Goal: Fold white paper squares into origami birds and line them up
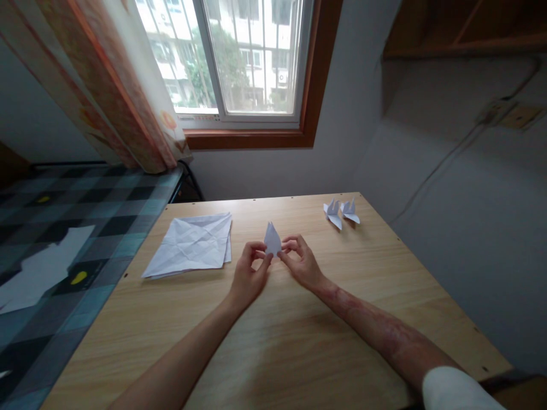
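A small folded white paper piece (272, 239) is held up over the middle of the table, its narrow split points facing upward. My left hand (252, 266) pinches its lower left edge between thumb and fingers. On the other side, my right hand (302, 263) grips the lower right edge the same way. Two finished-looking white paper cranes (333, 213) stand side by side near the far right corner. To the left of my hands lies a stack of creased white paper sheets (196, 242), lying flat.
The wooden table (342, 353) ends at the wall on its far and right sides. A bed with a checked cover (141, 196) adjoins on the left, with white paper scraps (47, 270) on it. A window (260, 62) and a curtain (115, 74) are behind.
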A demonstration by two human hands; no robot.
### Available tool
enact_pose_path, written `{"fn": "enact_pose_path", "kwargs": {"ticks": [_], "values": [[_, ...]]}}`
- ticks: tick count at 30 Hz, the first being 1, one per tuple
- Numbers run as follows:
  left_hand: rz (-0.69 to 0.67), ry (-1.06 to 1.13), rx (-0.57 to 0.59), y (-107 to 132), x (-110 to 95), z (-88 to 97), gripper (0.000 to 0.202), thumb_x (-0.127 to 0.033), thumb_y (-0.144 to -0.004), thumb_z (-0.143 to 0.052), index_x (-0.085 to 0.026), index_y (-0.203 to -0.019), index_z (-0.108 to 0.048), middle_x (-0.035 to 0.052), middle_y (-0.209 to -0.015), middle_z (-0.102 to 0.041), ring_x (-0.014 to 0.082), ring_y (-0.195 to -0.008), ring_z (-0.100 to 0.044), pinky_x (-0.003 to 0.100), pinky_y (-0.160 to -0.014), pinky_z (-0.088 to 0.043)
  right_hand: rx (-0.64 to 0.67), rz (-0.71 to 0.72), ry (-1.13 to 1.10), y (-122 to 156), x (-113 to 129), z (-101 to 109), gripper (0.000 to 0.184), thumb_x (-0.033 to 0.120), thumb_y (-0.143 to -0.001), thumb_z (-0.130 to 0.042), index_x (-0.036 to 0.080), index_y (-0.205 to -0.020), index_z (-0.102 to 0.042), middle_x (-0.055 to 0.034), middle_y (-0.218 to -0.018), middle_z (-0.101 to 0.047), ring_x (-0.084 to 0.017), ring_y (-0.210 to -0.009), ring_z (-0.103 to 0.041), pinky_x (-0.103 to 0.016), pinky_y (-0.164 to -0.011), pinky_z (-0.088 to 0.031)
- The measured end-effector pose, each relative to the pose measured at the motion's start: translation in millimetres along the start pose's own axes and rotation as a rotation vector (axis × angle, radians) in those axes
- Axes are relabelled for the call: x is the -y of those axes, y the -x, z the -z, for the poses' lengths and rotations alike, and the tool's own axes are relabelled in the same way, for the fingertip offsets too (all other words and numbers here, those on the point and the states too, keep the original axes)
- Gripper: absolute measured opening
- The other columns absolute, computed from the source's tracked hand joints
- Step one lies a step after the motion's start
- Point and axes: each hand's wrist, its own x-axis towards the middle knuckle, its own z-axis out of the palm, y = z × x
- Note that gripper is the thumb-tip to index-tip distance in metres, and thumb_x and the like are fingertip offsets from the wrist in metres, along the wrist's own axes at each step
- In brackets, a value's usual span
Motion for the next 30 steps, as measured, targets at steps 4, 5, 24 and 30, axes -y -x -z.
{"fn": "enact_pose_path", "kwargs": {"ticks": [4,5,24,30], "values": [[-0.010,0.057,0.055,0.5,-0.9,-0.5,0.040,-0.040,-0.099,-0.078,-0.025,-0.131,-0.058,0.0019,-0.101,-0.070,0.0171,-0.085,-0.069,0.024,-0.070,-0.053,-0.027,-0.004,0.010,-0.9,0.2,3.2,0.032,0.044,-0.105,-0.071,0.027,-0.132,-0.068,-0.0062,-0.119,-0.077,-0.021,-0.095,-0.074,-0.035,-0.090,-0.061],[-0.001,0.059,0.079,0.4,-0.9,0.3,0.039,-0.040,-0.100,-0.077,-0.025,-0.131,-0.060,0.0029,-0.102,-0.071,0.0178,-0.087,-0.069,0.025,-0.072,-0.053,-0.021,0.003,0.013,-1.5,1.6,4.2,0.028,0.045,-0.108,-0.066,0.027,-0.129,-0.070,-0.0061,-0.117,-0.076,-0.021,-0.094,-0.073,-0.035,-0.090,-0.060],[0.214,0.296,0.335,-9.0,10.9,9.8,0.050,-0.050,-0.099,-0.079,-0.019,-0.137,-0.071,0.0045,-0.095,-0.072,0.0152,-0.075,-0.062,0.027,-0.070,-0.053,-0.095,0.098,-0.066,-5.5,-7.9,6.7,0.031,0.034,-0.096,-0.082,0.027,-0.122,-0.068,-0.0061,-0.123,-0.067,-0.018,-0.093,-0.067,-0.036,-0.094,-0.061],[0.190,0.299,0.331,-10.4,9.2,11.8,0.048,-0.053,-0.098,-0.078,-0.019,-0.133,-0.076,0.0071,-0.100,-0.074,0.0173,-0.077,-0.065,0.030,-0.072,-0.056,-0.156,0.116,-0.061,-8.0,-8.8,7.0,0.016,0.036,-0.098,-0.080,0.026,-0.103,-0.070,-0.0062,-0.115,-0.066,-0.022,-0.104,-0.068,-0.035,-0.091,-0.060]]}}
